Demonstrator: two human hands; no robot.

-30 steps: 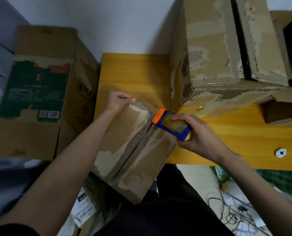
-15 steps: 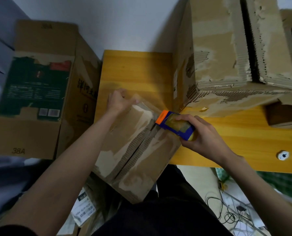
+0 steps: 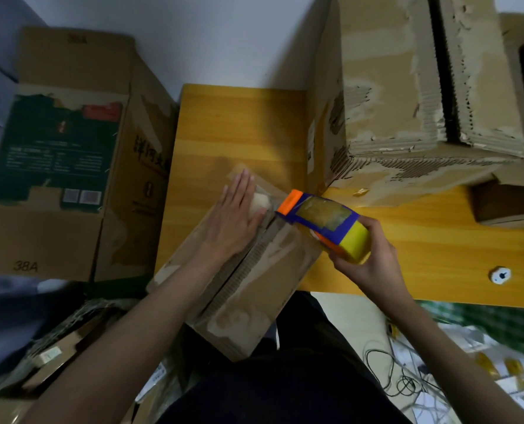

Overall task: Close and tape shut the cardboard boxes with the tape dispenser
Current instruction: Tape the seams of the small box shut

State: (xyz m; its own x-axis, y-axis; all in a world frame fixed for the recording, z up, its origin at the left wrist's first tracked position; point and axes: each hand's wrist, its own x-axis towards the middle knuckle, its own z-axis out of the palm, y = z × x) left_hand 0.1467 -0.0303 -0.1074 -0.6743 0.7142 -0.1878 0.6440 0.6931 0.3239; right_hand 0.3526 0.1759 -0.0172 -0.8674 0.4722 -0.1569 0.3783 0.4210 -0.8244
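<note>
A worn cardboard box (image 3: 254, 289) lies tilted between my lap and the front edge of the wooden table (image 3: 239, 133), its two top flaps closed along a middle seam. My left hand (image 3: 234, 218) lies flat with straight fingers on the left flap near the box's far end. My right hand (image 3: 367, 264) grips a blue, orange and yellow tape dispenser (image 3: 322, 223). The dispenser's orange tip sits at the far end of the seam, right beside my left hand's fingers.
A big torn cardboard box (image 3: 407, 96) stands on the table at the right, with a smaller one (image 3: 508, 203) beside it. Another large printed box (image 3: 71, 154) stands left of the table. A small white knob (image 3: 500, 275) lies on the table. Cables (image 3: 401, 384) clutter the floor.
My left hand left the box's far corner and now lies flat on the left flap. My right hand tipped the dispenser, keeping its tip at the seam's far end.
</note>
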